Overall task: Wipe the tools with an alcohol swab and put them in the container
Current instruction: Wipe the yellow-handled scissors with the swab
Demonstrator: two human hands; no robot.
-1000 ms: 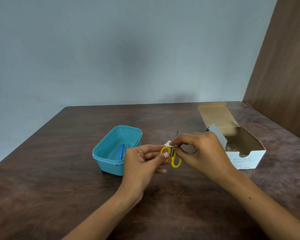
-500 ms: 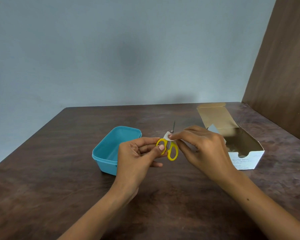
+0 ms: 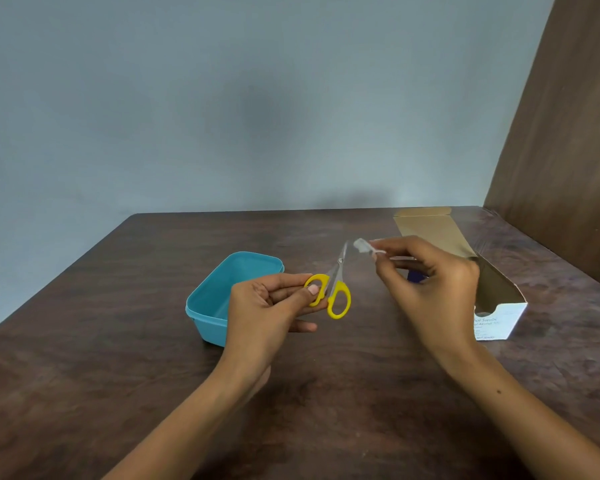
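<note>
At the centre of the frame, the left hand [image 3: 267, 306] pinches one yellow handle loop of small scissors [image 3: 335, 285], blades pointing up and away. Just right of the blade tips, the right hand [image 3: 430, 282] pinches a white swab [image 3: 362, 244]. A teal container [image 3: 219, 296] sits left on the brown table [image 3: 84, 358]; an open swab box [image 3: 492, 289] sits right.

1. The scissors [image 3: 336, 285] had glossy yellow plastic handles and thin, bright metal blades.
2. The container [image 3: 219, 292] was smooth turquoise plastic with a soft sheen.
3. The swab [image 3: 362, 244] looked like thin white cloth or paper, blurred.
4. The box [image 3: 496, 306] was matt cardboard.
5. The table [image 3: 118, 358] showed dark, mottled wood-look laminate.
</note>
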